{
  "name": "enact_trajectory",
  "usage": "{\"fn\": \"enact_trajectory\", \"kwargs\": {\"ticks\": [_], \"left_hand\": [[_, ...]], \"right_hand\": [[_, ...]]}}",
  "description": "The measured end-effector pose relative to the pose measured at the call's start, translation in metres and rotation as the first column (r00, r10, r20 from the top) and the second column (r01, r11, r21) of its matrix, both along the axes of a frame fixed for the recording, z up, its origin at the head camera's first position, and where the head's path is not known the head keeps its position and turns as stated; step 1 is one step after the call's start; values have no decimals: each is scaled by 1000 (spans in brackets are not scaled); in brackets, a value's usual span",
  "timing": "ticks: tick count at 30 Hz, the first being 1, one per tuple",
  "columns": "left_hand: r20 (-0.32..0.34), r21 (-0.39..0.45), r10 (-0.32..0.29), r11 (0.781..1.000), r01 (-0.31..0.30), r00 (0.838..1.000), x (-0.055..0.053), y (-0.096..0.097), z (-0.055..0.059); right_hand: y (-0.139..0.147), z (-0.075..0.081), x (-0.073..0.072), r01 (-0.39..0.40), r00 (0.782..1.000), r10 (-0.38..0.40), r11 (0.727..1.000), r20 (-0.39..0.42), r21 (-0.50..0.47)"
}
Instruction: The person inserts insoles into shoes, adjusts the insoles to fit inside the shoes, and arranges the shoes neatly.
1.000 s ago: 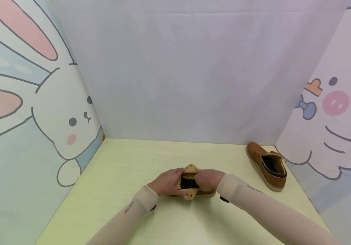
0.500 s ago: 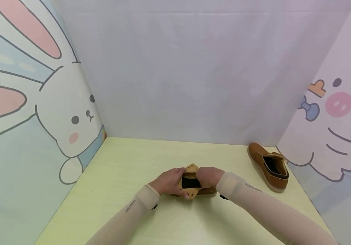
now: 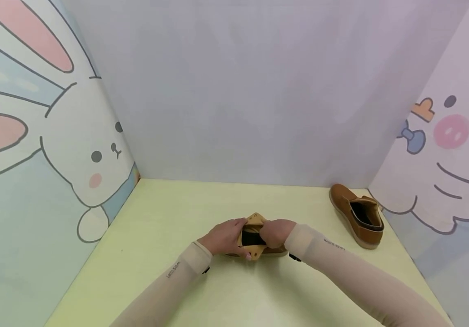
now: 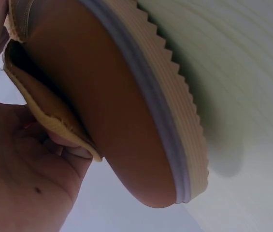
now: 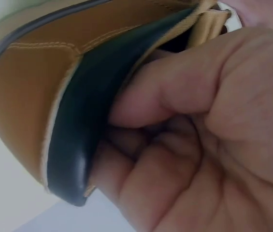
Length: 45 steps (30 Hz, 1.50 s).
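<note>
A brown leather shoe (image 3: 276,252) sits mid-table, its toe to the left and heel to the right. Its yellowish eyelet flaps (image 3: 256,217) are spread, baring a dark inside. My left hand (image 3: 223,237) holds the flaps from the toe side, thumb at the near one and fingers at the far one. In the left wrist view the toe cap (image 4: 112,96) hangs over a pale ridged sole. At the heel end, my right hand (image 3: 277,232) grips the dark padded collar (image 5: 78,121) with curled fingers reaching into the opening; the fingertips inside are hidden.
A second brown shoe (image 3: 357,215) stands at the table's right edge, its opening facing up. Pale cloth (image 3: 234,91) hangs behind the pale yellow table (image 3: 169,204). Walls printed with a rabbit (image 3: 87,145) and a pig (image 3: 451,136) close off both sides.
Both hands stay on the shoe, and the right hand shifts only slightly at the heel opening. The head view tilts a little; the second shoe stays put.
</note>
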State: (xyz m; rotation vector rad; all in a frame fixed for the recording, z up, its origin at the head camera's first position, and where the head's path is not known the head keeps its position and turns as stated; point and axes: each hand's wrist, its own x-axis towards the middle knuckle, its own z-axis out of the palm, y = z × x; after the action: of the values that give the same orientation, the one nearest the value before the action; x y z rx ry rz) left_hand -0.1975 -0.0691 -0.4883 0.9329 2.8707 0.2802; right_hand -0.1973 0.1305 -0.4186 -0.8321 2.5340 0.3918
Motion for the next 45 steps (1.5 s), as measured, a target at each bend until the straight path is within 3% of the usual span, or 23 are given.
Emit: {"fn": "enact_trajectory", "kwargs": {"ticks": [7,12,17,25,28,30,33,35,37,40,42,45], "left_hand": [[-16,-16,-6,1000,6,1000,-9,0,5],[2,-6,-1,1000,1,1000,-9,1,6],[13,-3,2,1000,-2,1000,-8,2,6],[10,-3,-4,1000,4,1000,-7,2,7],[8,3,-17,1000,17,1000,-6,2,5],[8,3,-18,1000,18,1000,-5,2,4],[-3,-1,-15,1000,15,1000,-4,1,2],[-5,1,-13,1000,13,1000,-4,1,2],[-5,-1,-7,1000,7,1000,-3,0,1],[-3,-7,5,1000,-5,1000,-2,-1,3],[2,-21,12,1000,-12,1000,0,-2,4],[3,-36,6,999,-6,1000,4,-2,5]], "right_hand": [[-1,7,-12,16,999,-18,999,36,46],[-4,10,-13,30,996,-34,998,82,48],[-7,14,-11,51,995,-56,997,77,65],[-7,9,-12,62,994,-62,998,89,-1],[-2,6,-14,53,995,-46,996,86,-77],[4,5,-17,7,998,3,983,55,-184],[15,6,-20,-96,995,79,921,-60,-378],[22,6,-24,-147,983,77,866,-164,-477],[29,4,-27,-149,972,24,829,-233,-538],[36,-4,-32,-74,967,-80,822,-243,-565],[39,-10,-36,-5,974,-126,822,-190,-569],[42,-23,-39,22,987,-110,816,-117,-577]]}}
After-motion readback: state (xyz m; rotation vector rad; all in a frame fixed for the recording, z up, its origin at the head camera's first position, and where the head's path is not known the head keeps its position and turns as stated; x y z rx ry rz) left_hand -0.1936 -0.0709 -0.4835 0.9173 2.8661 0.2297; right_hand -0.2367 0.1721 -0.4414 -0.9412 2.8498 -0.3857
